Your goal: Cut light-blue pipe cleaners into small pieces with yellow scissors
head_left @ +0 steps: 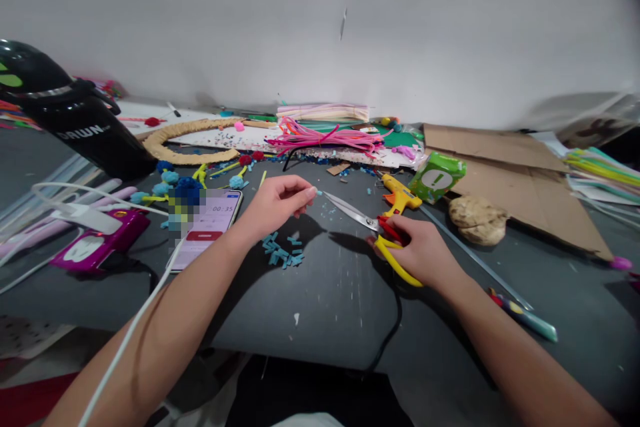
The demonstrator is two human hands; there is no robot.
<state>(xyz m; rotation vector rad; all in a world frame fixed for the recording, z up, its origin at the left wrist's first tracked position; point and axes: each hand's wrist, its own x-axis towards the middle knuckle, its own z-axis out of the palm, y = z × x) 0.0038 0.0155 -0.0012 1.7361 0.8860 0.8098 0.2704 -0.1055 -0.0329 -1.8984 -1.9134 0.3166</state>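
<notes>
My left hand (286,201) is closed in a pinch on a small blue strip (319,193), whose end pokes out past the thumb tip. Wrapped round the red and yellow handles of a pair of scissors (356,212) is my right hand (424,250). The blades point left toward the pinched strip, nearly together at their tips. Below my left hand, a loose pile of cut blue pieces (283,251) lies on the dark grey table (320,307). Tiny blue scraps are scattered under the blades.
Left stand a black bottle (85,127), a phone (213,223) and a purple power bank (100,240) with white cables. Pink pipe cleaners (325,137) lie at the back. A yellow glue gun (400,195), green packet (436,177), cardboard (530,190) and cutter (525,317) are right.
</notes>
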